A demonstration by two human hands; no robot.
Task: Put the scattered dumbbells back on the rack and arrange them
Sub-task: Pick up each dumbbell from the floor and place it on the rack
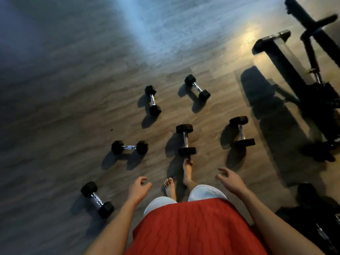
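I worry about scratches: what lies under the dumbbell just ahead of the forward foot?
The dumbbell sits straight on the wooden floor, with no mat visible around it. The contact spots beneath both its heads are hidden.

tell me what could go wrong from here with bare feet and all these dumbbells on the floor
1. The bare right foot has its toes right at the end of the middle dumbbell; a step could stub them, and a dropped weight might land on them.
2. While carrying one, the person could trip on the near-left dumbbell or the dark bench frame.
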